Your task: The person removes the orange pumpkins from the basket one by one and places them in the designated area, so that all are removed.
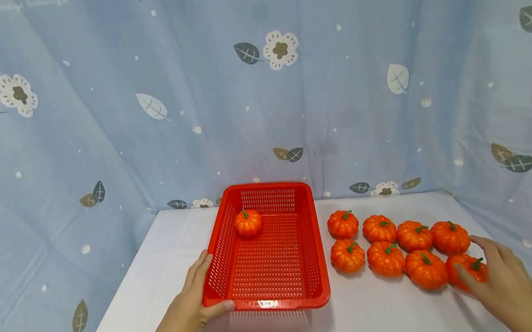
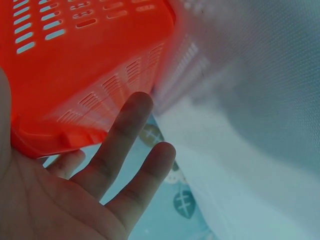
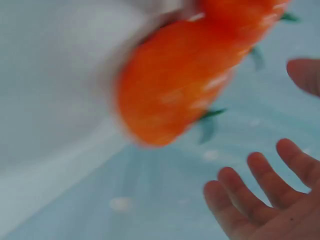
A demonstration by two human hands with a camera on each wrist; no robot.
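Note:
A red plastic basket (image 1: 324,265) with slotted walls sits mid-table, one small orange pumpkin (image 1: 248,223) inside by its left wall. My left hand (image 1: 188,307) holds the basket's near left corner, thumb over the rim and fingers along the outside; the left wrist view shows those fingers (image 2: 122,135) fairly straight beside the wall. At the right, my right hand (image 1: 510,285) hovers with thumb and fingers spread about the nearest right-end pumpkin (image 1: 464,270). In the right wrist view a gap separates the fingers (image 3: 235,192) from the blurred pumpkin (image 3: 165,90).
Two rows of small pumpkins with green stems, among them a front-row one (image 1: 347,256), stand right of the basket on the white table (image 1: 376,313). A blue curtain (image 1: 225,122) with leaf and flower prints encloses the back and sides.

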